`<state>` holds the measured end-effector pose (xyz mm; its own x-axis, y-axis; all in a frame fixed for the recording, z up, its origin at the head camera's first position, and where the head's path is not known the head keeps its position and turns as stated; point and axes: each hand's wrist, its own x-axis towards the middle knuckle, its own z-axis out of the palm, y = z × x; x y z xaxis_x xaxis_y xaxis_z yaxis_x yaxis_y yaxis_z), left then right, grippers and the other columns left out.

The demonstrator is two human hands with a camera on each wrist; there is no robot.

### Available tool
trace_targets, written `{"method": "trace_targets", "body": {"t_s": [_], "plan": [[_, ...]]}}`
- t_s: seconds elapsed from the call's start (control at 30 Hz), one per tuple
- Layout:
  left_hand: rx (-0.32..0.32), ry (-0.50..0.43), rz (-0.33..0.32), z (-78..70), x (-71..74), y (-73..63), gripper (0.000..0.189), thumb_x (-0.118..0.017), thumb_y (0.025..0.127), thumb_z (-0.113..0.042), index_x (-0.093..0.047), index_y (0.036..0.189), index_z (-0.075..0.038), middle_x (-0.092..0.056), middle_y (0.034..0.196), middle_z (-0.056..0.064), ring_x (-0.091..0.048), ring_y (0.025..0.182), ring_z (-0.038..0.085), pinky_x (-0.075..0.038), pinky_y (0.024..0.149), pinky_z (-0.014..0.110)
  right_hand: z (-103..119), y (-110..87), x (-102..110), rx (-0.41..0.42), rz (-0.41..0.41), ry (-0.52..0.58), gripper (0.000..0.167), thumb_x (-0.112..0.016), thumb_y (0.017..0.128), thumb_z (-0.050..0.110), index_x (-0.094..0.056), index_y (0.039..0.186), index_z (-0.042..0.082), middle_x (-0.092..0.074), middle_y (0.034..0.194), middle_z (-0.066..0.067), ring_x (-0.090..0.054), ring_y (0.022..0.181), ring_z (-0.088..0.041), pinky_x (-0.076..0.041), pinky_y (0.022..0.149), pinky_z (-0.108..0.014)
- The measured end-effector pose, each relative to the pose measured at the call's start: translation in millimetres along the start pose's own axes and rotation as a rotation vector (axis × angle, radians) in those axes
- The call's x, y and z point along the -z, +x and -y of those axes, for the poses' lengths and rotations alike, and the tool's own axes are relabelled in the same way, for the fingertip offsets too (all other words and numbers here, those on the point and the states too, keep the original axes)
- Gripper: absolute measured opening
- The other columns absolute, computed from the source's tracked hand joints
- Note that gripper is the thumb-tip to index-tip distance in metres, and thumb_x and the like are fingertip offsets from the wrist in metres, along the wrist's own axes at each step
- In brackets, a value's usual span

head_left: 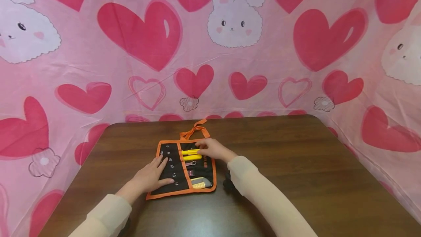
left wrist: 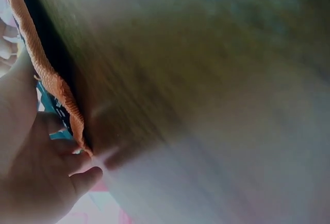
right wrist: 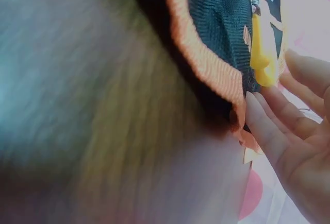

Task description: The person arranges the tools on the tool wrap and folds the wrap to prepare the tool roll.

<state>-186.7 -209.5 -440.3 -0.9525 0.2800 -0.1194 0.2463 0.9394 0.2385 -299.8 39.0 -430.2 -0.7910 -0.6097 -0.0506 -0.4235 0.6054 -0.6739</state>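
A black fabric tool roll (head_left: 178, 189) with orange edging lies spread on the table, with printed numbers down its left part. Its right pockets hold two yellow-handled tools (head_left: 192, 158), a small wrench (head_left: 190, 163) and a yellow-grey utility knife (head_left: 201, 183). My left hand (head_left: 148, 176) rests on the left part, fingers spread over the numbers. At the far right of the roll, my right hand (head_left: 215, 150) has its fingertips at the ends of the yellow handles (right wrist: 264, 54). In the right wrist view its fingers look fairly straight, beside the handle ends.
Orange tie straps (head_left: 194, 131) trail from the roll's far edge onto the brown wooden table (head_left: 279, 149). A pink cloth (head_left: 276, 61) with hearts and rabbits hangs behind and around the table. Something dark (head_left: 227, 184) shows under the right forearm.
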Motion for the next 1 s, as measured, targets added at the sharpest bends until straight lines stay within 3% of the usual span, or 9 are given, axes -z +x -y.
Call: {"method": "trace_targets", "body": {"t_s": [0.2,0.37,0.6,0.83,1.0], "plan": [[-0.039,-0.027,-0.006,3.1,2.5,-2.5,0.09,-0.059,0.077,-0.061,-0.037,0.139,0.0,-0.028,0.143,0.025,-0.026,0.13,0.042,-0.031,0.097,0.057,-3.1,-12.9,6.4,0.014,-0.038,-0.005,0.047,-0.064,0.088,0.022,-0.051,0.131,0.01,-0.059,0.096,0.0,-0.055,0.083,-0.014,-0.049,0.075,-0.028],[-0.034,-0.056,0.011,9.4,3.4,-7.2,0.092,-0.059,0.076,-0.063,-0.036,0.139,-0.001,-0.028,0.144,0.022,-0.025,0.131,0.042,-0.03,0.097,0.059,-5.7,-27.7,11.8,0.059,-0.037,0.013,0.049,-0.066,0.087,0.021,-0.051,0.131,0.008,-0.059,0.1,-0.003,-0.055,0.087,-0.015,-0.049,0.079,-0.031],[-0.045,-0.124,0.03,18.8,5.7,-18.0,0.088,-0.061,0.074,-0.063,-0.042,0.137,-0.004,-0.032,0.144,0.017,-0.036,0.126,0.038,-0.035,0.095,0.055,-6.1,-50.2,14.0,0.083,0.019,0.023,0.048,-0.067,0.086,0.021,-0.052,0.13,0.008,-0.06,0.103,-0.001,-0.055,0.091,-0.016,-0.049,0.083,-0.032],[-0.146,-0.162,0.048,27.9,8.4,-35.1,0.084,-0.062,0.075,-0.061,-0.046,0.135,-0.005,-0.035,0.143,0.016,-0.039,0.123,0.038,-0.037,0.093,0.056,-8.9,-69.4,12.2,0.109,0.094,0.044,0.047,-0.07,0.082,0.022,-0.056,0.126,0.011,-0.059,0.113,-0.001,-0.055,0.099,-0.018,-0.046,0.089,-0.035],[-0.174,-0.183,0.055,33.7,6.4,-44.4,0.091,-0.065,0.07,-0.063,-0.041,0.139,-0.008,-0.033,0.144,0.015,-0.04,0.122,0.039,-0.037,0.091,0.059,-13.0,-79.2,10.2,0.136,0.158,-0.004,0.045,-0.072,0.081,0.025,-0.059,0.123,0.015,-0.055,0.121,0.006,-0.05,0.108,-0.013,-0.042,0.094,-0.037]]}}
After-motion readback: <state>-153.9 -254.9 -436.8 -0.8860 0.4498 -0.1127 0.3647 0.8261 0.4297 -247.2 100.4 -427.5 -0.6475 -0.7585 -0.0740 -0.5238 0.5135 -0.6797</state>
